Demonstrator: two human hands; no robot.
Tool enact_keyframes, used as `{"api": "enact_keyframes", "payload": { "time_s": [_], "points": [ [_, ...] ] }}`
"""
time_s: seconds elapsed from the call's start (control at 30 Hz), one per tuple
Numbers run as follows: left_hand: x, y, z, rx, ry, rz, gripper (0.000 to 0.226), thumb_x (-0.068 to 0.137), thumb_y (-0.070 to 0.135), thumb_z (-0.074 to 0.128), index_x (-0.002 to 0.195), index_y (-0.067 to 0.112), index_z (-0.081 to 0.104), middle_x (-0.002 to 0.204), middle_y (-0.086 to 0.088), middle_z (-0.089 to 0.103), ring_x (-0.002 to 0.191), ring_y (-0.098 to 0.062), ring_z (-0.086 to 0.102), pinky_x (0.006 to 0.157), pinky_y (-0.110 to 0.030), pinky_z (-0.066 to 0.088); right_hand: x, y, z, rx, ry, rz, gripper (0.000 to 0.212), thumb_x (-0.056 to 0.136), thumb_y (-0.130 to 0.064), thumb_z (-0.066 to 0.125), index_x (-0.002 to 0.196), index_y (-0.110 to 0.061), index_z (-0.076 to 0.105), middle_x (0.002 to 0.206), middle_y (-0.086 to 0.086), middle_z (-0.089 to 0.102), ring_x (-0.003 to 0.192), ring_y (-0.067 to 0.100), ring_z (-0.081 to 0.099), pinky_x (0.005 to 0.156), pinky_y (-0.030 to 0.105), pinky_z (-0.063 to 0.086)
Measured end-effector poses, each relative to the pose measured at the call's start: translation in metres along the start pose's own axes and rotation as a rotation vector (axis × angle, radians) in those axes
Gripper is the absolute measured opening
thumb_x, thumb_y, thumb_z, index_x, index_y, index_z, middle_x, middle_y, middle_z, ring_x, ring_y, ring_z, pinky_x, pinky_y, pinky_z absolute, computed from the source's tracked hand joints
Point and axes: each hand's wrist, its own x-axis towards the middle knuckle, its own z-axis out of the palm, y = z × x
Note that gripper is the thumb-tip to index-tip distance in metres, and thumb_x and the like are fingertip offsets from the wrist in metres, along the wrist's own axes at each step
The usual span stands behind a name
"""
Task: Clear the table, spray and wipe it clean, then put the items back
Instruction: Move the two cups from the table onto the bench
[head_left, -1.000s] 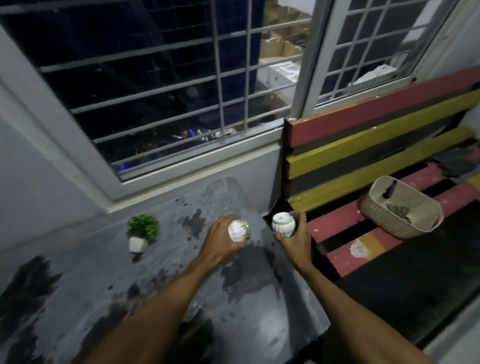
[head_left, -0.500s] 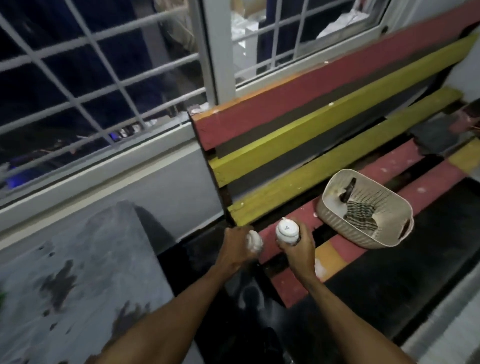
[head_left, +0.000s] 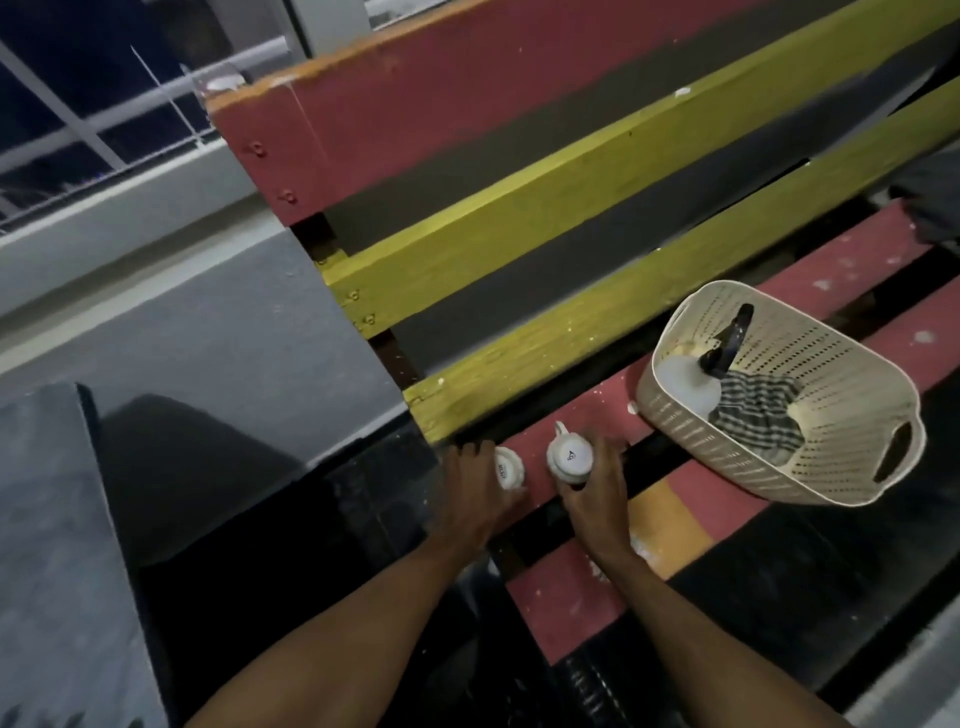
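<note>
Left hand (head_left: 475, 488) around half-hidden white cup (head_left: 508, 467), right hand (head_left: 597, 483) around upturned mug (head_left: 569, 457).

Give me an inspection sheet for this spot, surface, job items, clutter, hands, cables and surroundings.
Surface: red and yellow slatted wooden bench, paint flecked white; grey table corner at left.
Job's things: small white ceramic jar and white ceramic cup with handle, both bottom-up at the bench seat; whether they touch it, cannot tell.
Clutter: cream perforated plastic basket on the seat, holding a striped cloth and a white spray bottle with dark trigger.
Grippers: left hand grips the jar; right hand grips the cup.
Cables: nothing seen.
Surroundings: grey wall, barred window, dark outside.
</note>
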Motion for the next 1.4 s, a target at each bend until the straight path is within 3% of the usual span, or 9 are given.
{"api": "enact_keyframes", "payload": {
  "time_s": [0.13,0.33,0.57,0.73,0.87,1.03,1.17,1.27,1.4],
  "points": [
    [0.006,-0.003,0.015,0.042,-0.003,0.031,0.059,0.071,0.053,0.073,0.115,0.014,0.064,0.110,-0.009,0.065,0.109,-0.030,0.054,0.088,-0.040,0.048,0.005,0.012,0.009,-0.012,0.005,-0.008,0.052,0.073,0.001,0.080,0.118,-0.006,0.055,0.107,-0.004,0.047,0.100,-0.001,0.037,0.085,0.014,0.030],
    [0.009,-0.005,0.026,0.059,0.032,0.057,0.056,0.072,0.041,0.078,0.118,0.011,0.066,0.109,-0.014,0.066,0.107,-0.035,0.056,0.087,-0.042,0.046,0.011,0.021,0.018,0.016,-0.036,-0.012,0.056,0.073,0.000,0.079,0.121,-0.012,0.053,0.111,-0.006,0.051,0.106,0.013,0.051,0.091,0.027,0.041],
    [0.010,-0.009,0.025,0.070,-0.040,0.070,0.092,0.064,0.055,0.083,0.140,0.015,0.050,0.127,-0.010,0.058,0.119,-0.032,0.049,0.103,-0.042,0.041,0.012,0.025,0.016,0.011,-0.136,0.029,0.068,0.069,0.004,0.075,0.128,-0.013,0.048,0.116,-0.001,0.053,0.112,0.021,0.053,0.092,0.026,0.040],
    [-0.005,-0.013,-0.010,0.037,-0.102,0.095,0.113,0.068,0.053,0.085,0.157,0.012,0.028,0.151,-0.009,0.040,0.138,-0.029,0.034,0.111,-0.038,0.030,0.007,0.007,-0.001,-0.053,-0.209,0.078,0.096,0.066,-0.002,0.080,0.148,-0.009,0.033,0.147,0.012,0.042,0.137,0.027,0.037,0.111,0.041,0.036],
    [-0.045,-0.013,-0.066,0.040,-0.073,0.082,0.106,0.076,0.052,0.081,0.158,0.017,0.025,0.156,-0.008,0.033,0.144,-0.030,0.029,0.115,-0.044,0.030,-0.015,-0.052,-0.029,-0.111,-0.193,0.012,0.090,0.066,-0.010,0.081,0.144,-0.013,0.037,0.144,0.012,0.042,0.134,0.029,0.038,0.108,0.047,0.038],
    [-0.127,-0.034,-0.149,-0.007,0.075,0.063,0.089,0.081,0.051,0.073,0.155,0.018,0.036,0.154,-0.010,0.041,0.142,-0.032,0.037,0.114,-0.043,0.034,-0.066,-0.150,-0.042,-0.145,-0.212,-0.092,0.061,0.080,-0.033,0.067,0.135,-0.012,0.051,0.146,0.013,0.042,0.136,0.032,0.037,0.107,0.045,0.035],
    [-0.213,-0.083,-0.209,-0.063,0.229,0.014,0.075,0.086,0.045,0.066,0.151,0.014,0.044,0.147,-0.012,0.051,0.136,-0.034,0.047,0.112,-0.045,0.037,-0.128,-0.237,-0.023,-0.116,-0.207,-0.210,0.045,0.077,-0.011,0.074,0.120,-0.009,0.061,0.139,0.013,0.046,0.129,0.033,0.044,0.108,0.044,0.038],
    [-0.280,-0.130,-0.251,-0.159,0.321,-0.035,0.070,0.084,0.048,0.055,0.146,0.014,0.051,0.141,-0.011,0.057,0.129,-0.034,0.053,0.108,-0.043,0.038,-0.185,-0.297,0.001,-0.081,-0.237,-0.295,0.045,0.076,-0.009,0.077,0.119,-0.010,0.063,0.133,0.012,0.049,0.126,0.031,0.047,0.108,0.044,0.039],
    [-0.370,-0.218,-0.301,-0.253,0.430,-0.088,0.059,0.091,0.033,0.065,0.146,0.015,0.050,0.145,-0.008,0.054,0.133,-0.029,0.052,0.110,-0.038,0.036,-0.282,-0.369,0.048,-0.035,-0.278,-0.357,0.037,0.080,-0.012,0.074,0.116,-0.009,0.065,0.128,0.010,0.052,0.122,0.028,0.050,0.106,0.038,0.039]
  ]
}}
